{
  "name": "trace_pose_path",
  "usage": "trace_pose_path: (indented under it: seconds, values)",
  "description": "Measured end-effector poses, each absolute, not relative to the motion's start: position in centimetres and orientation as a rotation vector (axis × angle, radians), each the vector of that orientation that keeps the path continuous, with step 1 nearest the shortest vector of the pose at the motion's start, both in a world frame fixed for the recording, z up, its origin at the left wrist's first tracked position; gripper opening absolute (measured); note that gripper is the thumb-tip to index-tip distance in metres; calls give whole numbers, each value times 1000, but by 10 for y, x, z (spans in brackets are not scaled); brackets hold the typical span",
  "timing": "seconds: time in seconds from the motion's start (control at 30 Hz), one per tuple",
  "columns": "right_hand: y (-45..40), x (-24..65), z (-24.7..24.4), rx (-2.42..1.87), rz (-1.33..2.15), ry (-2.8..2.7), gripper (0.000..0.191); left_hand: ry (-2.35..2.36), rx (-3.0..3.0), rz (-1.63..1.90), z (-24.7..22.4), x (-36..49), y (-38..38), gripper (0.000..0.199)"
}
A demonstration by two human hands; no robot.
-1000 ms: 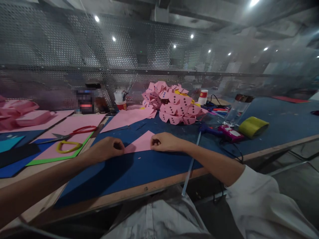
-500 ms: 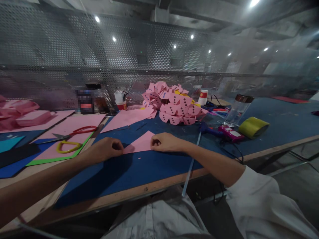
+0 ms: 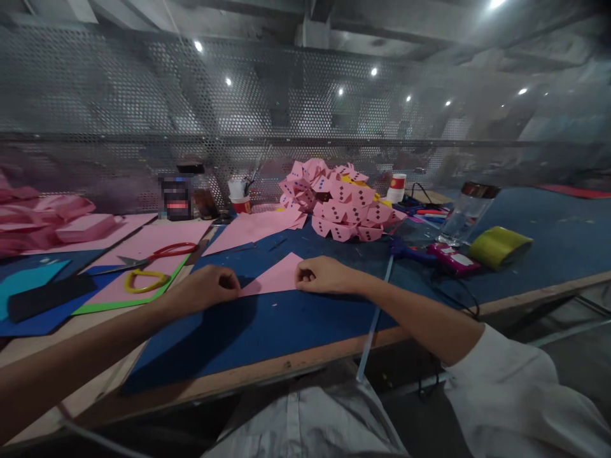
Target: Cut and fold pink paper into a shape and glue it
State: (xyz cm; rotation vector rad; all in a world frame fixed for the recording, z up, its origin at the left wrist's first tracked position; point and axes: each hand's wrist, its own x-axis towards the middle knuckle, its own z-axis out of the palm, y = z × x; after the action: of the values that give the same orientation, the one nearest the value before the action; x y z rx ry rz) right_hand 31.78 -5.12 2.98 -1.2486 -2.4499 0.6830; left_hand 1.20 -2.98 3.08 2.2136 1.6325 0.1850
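Observation:
A pink triangular piece of paper (image 3: 274,277) lies on the blue mat (image 3: 258,337), its point toward the back. My left hand (image 3: 214,287) pinches its left corner, fingers closed. At its right side my right hand (image 3: 321,276) is closed on the edge, fingertips curled in. Behind the paper is a pile of folded pink paper shapes with dark dots (image 3: 351,207). Flat pink sheets (image 3: 255,228) lie left of that pile.
Red-handled scissors (image 3: 174,250) and a yellow ring-like handle (image 3: 143,282) lie on coloured sheets at left. To the right are a purple glue gun (image 3: 451,257), a yellow roll (image 3: 500,247) and a clear jar (image 3: 465,216). A pale blue stick (image 3: 375,324) crosses the front edge.
The whole view has shifted slightly, so things appear a little further right. Both hands keep the same hold on the pink paper.

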Motion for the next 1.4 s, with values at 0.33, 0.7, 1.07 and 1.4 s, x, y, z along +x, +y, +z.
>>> trace_pose_path:
  seconds: [0.33, 0.7, 1.07, 1.4]
  values:
    - [-49, 319, 27, -1216, 681, -2445, 15, 1617, 2260, 170, 30, 5, -28, 24]
    - [-52, 318, 31, -1251, 678, -2456, 15, 1638, 2245, 183, 29, 5, -28, 24]
    - [-52, 318, 31, -1258, 677, -2454, 15, 1616, 2237, 189, 31, 3, -29, 22]
    - [-51, 318, 29, -1239, 681, -2446, 14, 1612, 2226, 172, 32, 0, -28, 21]
